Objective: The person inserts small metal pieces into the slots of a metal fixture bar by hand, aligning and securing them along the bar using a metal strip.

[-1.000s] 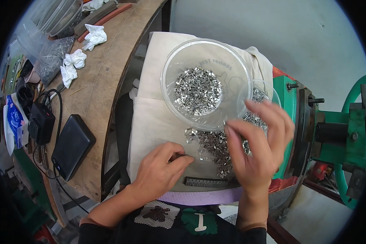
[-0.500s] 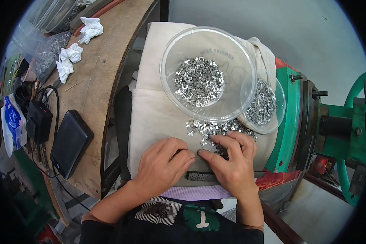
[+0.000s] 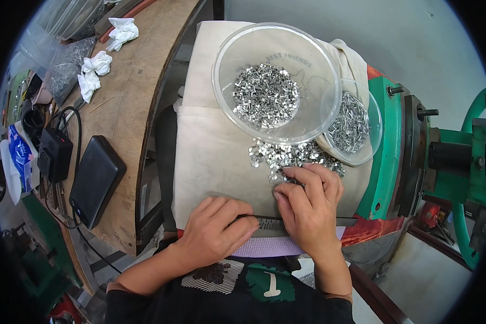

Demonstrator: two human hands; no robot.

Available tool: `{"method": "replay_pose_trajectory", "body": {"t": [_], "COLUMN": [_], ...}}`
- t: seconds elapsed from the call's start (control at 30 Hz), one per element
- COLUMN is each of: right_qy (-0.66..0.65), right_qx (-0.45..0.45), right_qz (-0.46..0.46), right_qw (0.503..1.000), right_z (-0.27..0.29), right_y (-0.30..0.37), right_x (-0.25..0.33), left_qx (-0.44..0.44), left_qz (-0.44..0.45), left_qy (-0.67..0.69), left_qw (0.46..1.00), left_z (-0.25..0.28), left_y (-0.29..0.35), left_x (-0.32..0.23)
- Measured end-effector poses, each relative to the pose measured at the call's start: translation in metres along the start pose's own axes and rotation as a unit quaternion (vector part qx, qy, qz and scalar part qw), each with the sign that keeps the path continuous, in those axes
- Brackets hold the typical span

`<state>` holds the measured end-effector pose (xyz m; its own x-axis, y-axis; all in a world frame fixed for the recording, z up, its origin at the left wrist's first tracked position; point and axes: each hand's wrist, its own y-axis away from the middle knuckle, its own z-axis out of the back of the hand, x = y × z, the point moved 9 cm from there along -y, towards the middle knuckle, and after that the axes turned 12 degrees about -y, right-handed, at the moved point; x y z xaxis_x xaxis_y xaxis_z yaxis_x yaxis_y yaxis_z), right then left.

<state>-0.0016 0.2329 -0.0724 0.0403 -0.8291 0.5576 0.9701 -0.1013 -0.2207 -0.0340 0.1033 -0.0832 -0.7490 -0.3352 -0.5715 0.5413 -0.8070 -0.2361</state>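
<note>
My right hand (image 3: 313, 208) reaches to the near edge of a pile of small flat silver metal pieces (image 3: 278, 155), its fingertips bent down close together. Whatever those fingertips hold is too small to make out. Nearer my body, my left hand (image 3: 218, 227) rests low over the cloth with curled fingers; its grip is hidden. A dark notched strip (image 3: 270, 223) lies between the hands at the cloth's front edge. Beyond the pile stands a large clear plastic bowl (image 3: 221, 102) with short silver pieces (image 3: 265, 96) inside. To its right, a smaller clear dish (image 3: 377, 135) contains thin silver pieces (image 3: 350, 125).
Beige cloth (image 3: 200, 156) covers the work surface. Green machinery (image 3: 383, 162) with protruding bolts stands at the right. On the left, a wooden table (image 3: 129, 102) carries a black power bank (image 3: 97, 181), cables, crumpled tissues (image 3: 96, 65) and a tissue pack (image 3: 22, 154).
The view has shifted slightly. My left hand has drawn back toward my body, uncovering the strip's left part. The right thumb has moved right, widening the gap between the hands.
</note>
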Motion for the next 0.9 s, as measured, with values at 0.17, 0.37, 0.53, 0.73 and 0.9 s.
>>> {"method": "replay_pose_trajectory", "body": {"t": [0.17,0.37,0.53,0.73,0.9], "right_qy": [-0.019,-0.055,-0.094,-0.087,-0.040], "right_qx": [0.015,0.039,0.030,0.012,-0.017], "right_qz": [0.012,0.002,-0.032,-0.044,-0.028], "right_qw": [1.000,0.998,0.995,0.995,0.999], "right_z": [0.003,-0.001,0.002,0.020,0.015], "right_y": [0.009,0.044,0.046,0.027,0.007], "right_x": [0.007,0.013,0.006,-0.011,-0.013], "left_qx": [-0.005,0.021,0.017,0.017,0.010], "left_qz": [0.011,0.005,0.010,0.023,0.035], "left_qy": [0.011,-0.006,0.008,0.009,0.015], "left_qw": [1.000,1.000,1.000,1.000,0.999], "left_z": [0.000,-0.006,-0.008,-0.009,-0.007], "left_y": [-0.001,-0.006,-0.004,-0.003,-0.004], "left_x": [0.000,-0.005,-0.002,-0.003,-0.003]}}
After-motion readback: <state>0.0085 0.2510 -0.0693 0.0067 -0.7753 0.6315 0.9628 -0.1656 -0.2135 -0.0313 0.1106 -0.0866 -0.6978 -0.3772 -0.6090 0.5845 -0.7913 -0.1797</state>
